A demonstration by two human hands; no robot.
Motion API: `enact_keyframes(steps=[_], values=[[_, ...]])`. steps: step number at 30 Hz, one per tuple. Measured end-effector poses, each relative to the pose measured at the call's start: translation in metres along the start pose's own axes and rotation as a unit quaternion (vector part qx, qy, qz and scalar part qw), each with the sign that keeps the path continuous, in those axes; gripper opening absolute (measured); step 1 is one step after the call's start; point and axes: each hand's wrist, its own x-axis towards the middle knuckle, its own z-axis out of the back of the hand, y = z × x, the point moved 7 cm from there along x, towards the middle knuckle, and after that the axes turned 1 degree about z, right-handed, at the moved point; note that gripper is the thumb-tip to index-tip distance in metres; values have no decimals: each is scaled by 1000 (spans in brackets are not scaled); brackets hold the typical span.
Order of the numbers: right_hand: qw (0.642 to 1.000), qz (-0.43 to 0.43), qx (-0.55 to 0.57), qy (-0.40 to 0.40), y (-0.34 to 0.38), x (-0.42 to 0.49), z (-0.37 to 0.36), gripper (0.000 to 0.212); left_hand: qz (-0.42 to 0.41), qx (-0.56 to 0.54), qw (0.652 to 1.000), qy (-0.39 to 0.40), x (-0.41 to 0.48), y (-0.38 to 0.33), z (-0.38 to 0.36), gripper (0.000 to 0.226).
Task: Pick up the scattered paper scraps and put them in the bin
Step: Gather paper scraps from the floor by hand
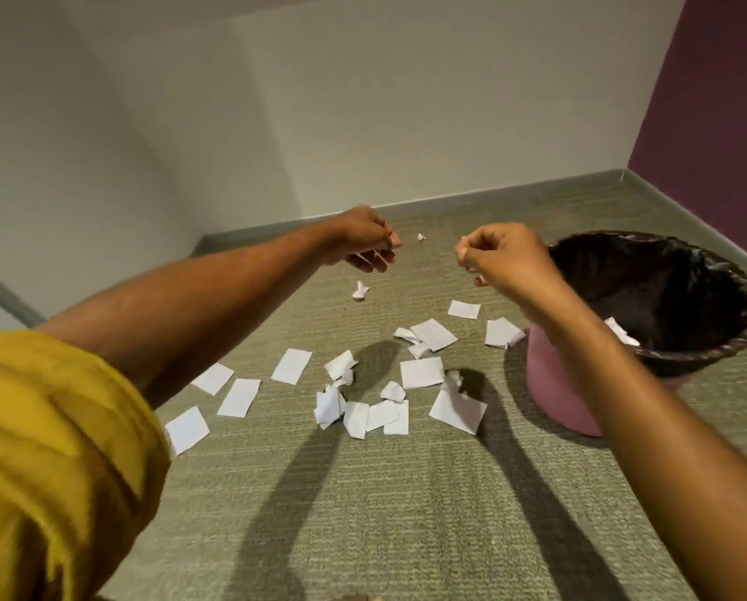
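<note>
Several white paper scraps point(421, 371) lie scattered on the green carpet, most of them flat and some crumpled. One crumpled scrap point(360, 291) lies farther out, and a tiny one point(421, 237) sits near the wall. To the right stands the pink bin point(553, 383) with a dark liner, and a white scrap point(620, 332) rests inside it. My left hand point(363, 238) hovers above the far scraps, fingers curled and thumb against them. Just left of the bin's rim, my right hand point(508, 262) is held up in a loose fist. No paper shows in either hand.
The carpet point(363, 492) runs to white walls at the left and back, and to a purple wall point(718, 123) on the right. A grey skirting strip edges the floor. A yellow sleeve point(51, 448) fills the lower left corner.
</note>
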Motion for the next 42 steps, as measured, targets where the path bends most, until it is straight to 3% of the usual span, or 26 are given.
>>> enact_keyframes(steps=[8, 15, 21, 27, 29, 32, 34, 36, 42], values=[[996, 4, -66, 63, -18, -2, -56, 14, 33, 8, 999, -13, 13, 80, 76, 24], [991, -39, -102, 76, -57, 9, -90, 15, 58, -41, 997, -21, 41, 173, 85, 18], [982, -92, -124, 111, -103, 1, -135, 14, 97, -93, 989, -62, 44, 274, 11, 14], [966, -158, -125, 165, -173, -24, -177, 16, 55, -89, 994, -23, 23, 313, -101, 11], [959, -175, -145, 172, -188, -29, -192, 18, 29, -35, 999, -28, 13, 322, -119, 42], [951, -141, -197, 192, -195, -32, -215, 39, 2, 77, 997, -11, 0, 333, -131, 94], [948, -104, -226, 197, -198, -33, -229, 52, -18, 133, 991, -1, -2, 344, -138, 111], [946, -79, -247, 195, -200, -36, -241, 57, -33, 134, 990, -20, -2, 352, -142, 108], [911, -12, -334, 241, -201, -39, -274, 48, -121, 96, 982, -109, -2, 362, -139, 67]])
